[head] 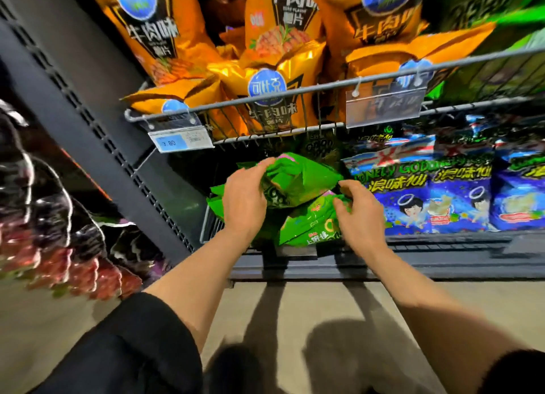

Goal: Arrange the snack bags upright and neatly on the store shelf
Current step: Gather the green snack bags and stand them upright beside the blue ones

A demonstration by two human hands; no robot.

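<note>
A: Light falls from above and behind; two long arm shadows and a darker head shadow lie on the pale beige floor (pixel 295 311) below the dark lower shelf edge (pixel 383 264).

B: Glare?

A: Hot highlights on the glossy orange foil crisp bags (pixel 265 78) and the clear plastic price-tag holder (pixel 385 107). Colours run oversaturated.

B: Sharpness?

A: Centre fair; the bare left hand (pixel 243 199) and right hand (pixel 358 213) read cleanly, the crinkled green snack bags (pixel 298 181) slightly smeared. Left edge badly motion-blurred: the dark red-and-black packets (pixel 59 246) streak. Top right corner smears green.

B: Distortion?

A: Strong wide-angle bowing; the grey wire basket rail (pixel 265 98) curves, the perforated dark upright (pixel 88 122) leans.
</note>
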